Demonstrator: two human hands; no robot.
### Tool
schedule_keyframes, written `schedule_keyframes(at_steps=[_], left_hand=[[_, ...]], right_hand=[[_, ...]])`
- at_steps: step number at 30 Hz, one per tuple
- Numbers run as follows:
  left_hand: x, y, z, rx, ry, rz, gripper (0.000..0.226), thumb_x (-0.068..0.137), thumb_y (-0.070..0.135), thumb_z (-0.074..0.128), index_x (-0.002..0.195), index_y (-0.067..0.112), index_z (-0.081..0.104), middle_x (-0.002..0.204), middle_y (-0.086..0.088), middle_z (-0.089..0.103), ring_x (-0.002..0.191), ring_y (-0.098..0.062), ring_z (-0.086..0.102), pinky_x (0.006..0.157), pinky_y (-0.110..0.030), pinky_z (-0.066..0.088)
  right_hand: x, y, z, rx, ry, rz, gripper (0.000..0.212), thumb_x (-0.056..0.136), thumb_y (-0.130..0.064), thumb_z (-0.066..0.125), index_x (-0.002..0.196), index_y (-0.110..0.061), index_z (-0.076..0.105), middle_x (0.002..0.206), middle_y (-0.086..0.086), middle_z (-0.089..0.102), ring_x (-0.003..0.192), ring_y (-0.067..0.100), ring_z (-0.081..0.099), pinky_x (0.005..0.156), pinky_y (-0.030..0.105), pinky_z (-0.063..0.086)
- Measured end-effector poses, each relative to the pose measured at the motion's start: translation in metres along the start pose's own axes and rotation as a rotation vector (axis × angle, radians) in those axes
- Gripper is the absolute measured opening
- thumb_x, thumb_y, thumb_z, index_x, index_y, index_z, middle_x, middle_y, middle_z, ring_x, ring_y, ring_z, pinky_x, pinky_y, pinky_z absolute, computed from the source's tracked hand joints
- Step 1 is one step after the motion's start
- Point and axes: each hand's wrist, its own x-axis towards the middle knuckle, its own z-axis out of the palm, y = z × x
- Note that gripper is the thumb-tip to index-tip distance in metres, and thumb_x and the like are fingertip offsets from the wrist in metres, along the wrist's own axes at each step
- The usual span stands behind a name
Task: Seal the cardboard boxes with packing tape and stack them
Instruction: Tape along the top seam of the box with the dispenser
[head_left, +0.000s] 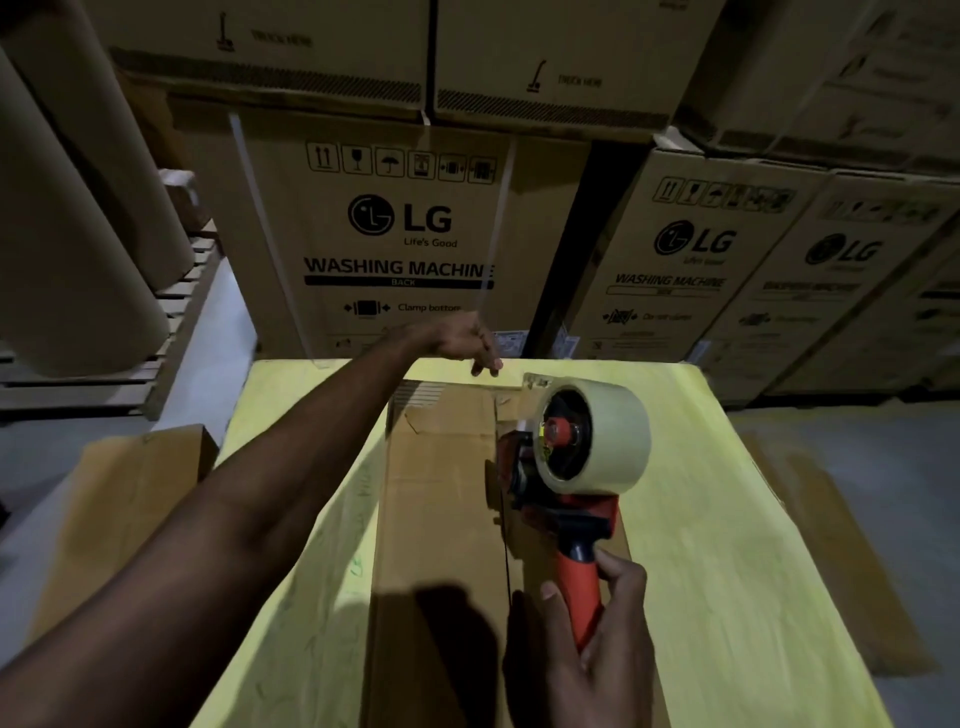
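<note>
At the centre of the frame the cardboard box (441, 493) lies on the yellow worktop (727, 519), its seam running away from the person. The right hand (597, 639) grips the tape dispenser (576, 467) by its orange handle, with the roll above the seam's far end. The left hand (465, 343) reaches the far edge, probably to anchor the tape; whether it holds anything I cannot tell. Washing-machine cartons (400, 234) stand behind.

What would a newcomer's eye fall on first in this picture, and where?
The red tape dispenser with its big pale roll stands out at centre right, gripped by the right hand over the cardboard box on the yellow table. The left hand reaches to the box's far edge; behind stand tall LG washing machine boxes.
</note>
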Motion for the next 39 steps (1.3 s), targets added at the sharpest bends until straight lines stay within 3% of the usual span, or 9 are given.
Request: schedule_keyframes(at_steps=[3,7,10,14,20,26,31,34,39], left_hand=[[0.004,-0.008,0.005,-0.041,0.019,-0.001,0.018,0.094,0.015,0.074,0.078,0.021,0.081,0.09,-0.018,0.078,0.097,-0.036,0.072,0.084,-0.032,0.052],[0.002,-0.007,0.009,-0.044,0.02,-0.003,0.013,0.094,0.011,0.071,0.087,0.013,0.082,0.085,-0.016,0.077,0.082,-0.025,0.068,0.076,-0.028,0.047],[-0.001,-0.005,0.007,-0.05,0.037,0.01,0.019,0.096,0.01,0.07,0.082,0.02,0.081,0.087,-0.016,0.077,0.079,-0.015,0.068,0.075,-0.027,0.046],[-0.002,-0.001,0.001,-0.037,0.034,0.022,0.015,0.096,0.014,0.071,0.085,0.018,0.08,0.081,-0.011,0.077,0.075,0.005,0.069,0.093,-0.032,0.047],[-0.006,0.008,-0.005,0.021,0.02,0.066,0.012,0.096,0.019,0.072,0.092,0.013,0.081,0.07,0.015,0.074,0.094,-0.024,0.073,0.094,-0.033,0.052],[-0.002,0.001,0.005,0.099,-0.002,0.097,0.023,0.095,0.022,0.074,0.076,0.035,0.076,0.076,-0.002,0.075,0.07,0.0,0.067,0.074,-0.02,0.048],[0.001,-0.01,0.013,0.053,-0.029,0.016,0.014,0.094,0.01,0.073,0.105,0.004,0.08,0.102,-0.017,0.078,0.084,-0.021,0.067,0.07,-0.028,0.053],[0.002,-0.011,0.015,0.092,-0.067,-0.094,0.015,0.096,0.014,0.071,0.107,0.016,0.081,0.101,-0.009,0.077,0.072,-0.018,0.055,0.056,-0.026,0.039],[0.001,0.0,0.015,0.132,-0.055,-0.253,0.031,0.099,0.035,0.069,0.125,0.019,0.073,0.112,-0.004,0.07,0.094,-0.021,0.064,0.07,-0.03,0.054]], right_hand=[[-0.003,0.002,0.006,0.001,0.002,0.005,0.038,0.086,-0.039,0.072,0.113,-0.039,0.045,0.074,-0.008,0.059,0.06,0.009,0.057,0.053,0.015,0.04],[-0.004,0.002,0.01,-0.001,0.022,-0.013,0.043,0.079,-0.053,0.062,0.117,-0.044,0.043,0.076,-0.009,0.062,0.065,0.01,0.062,0.057,0.022,0.046],[-0.002,0.0,0.008,-0.003,0.034,-0.034,0.042,0.08,-0.052,0.063,0.117,-0.045,0.044,0.075,-0.01,0.061,0.065,0.008,0.061,0.056,0.016,0.044],[0.0,-0.002,0.004,-0.005,0.02,-0.025,0.037,0.087,-0.041,0.071,0.114,-0.04,0.046,0.064,-0.006,0.052,0.055,0.013,0.054,0.05,0.015,0.037],[0.0,-0.003,0.002,0.018,0.037,-0.046,0.03,0.089,-0.044,0.064,0.113,-0.041,0.046,0.066,-0.007,0.054,0.06,0.011,0.057,0.051,0.012,0.038],[-0.003,0.004,0.01,0.012,0.007,-0.021,0.041,0.08,-0.049,0.063,0.115,-0.045,0.042,0.072,-0.004,0.058,0.063,0.013,0.059,0.053,0.015,0.04],[-0.006,0.009,0.016,0.004,-0.016,0.005,0.042,0.08,-0.054,0.061,0.117,-0.046,0.04,0.074,-0.006,0.06,0.064,0.015,0.06,0.056,0.024,0.042],[-0.006,0.009,0.017,-0.009,-0.003,0.011,0.043,0.081,-0.054,0.06,0.118,-0.047,0.04,0.077,-0.005,0.062,0.066,0.015,0.062,0.057,0.028,0.046],[-0.006,0.002,0.016,-0.038,0.013,0.054,0.043,0.087,-0.046,0.067,0.117,-0.051,0.037,0.085,-0.008,0.065,0.072,0.014,0.064,0.063,0.033,0.052]])
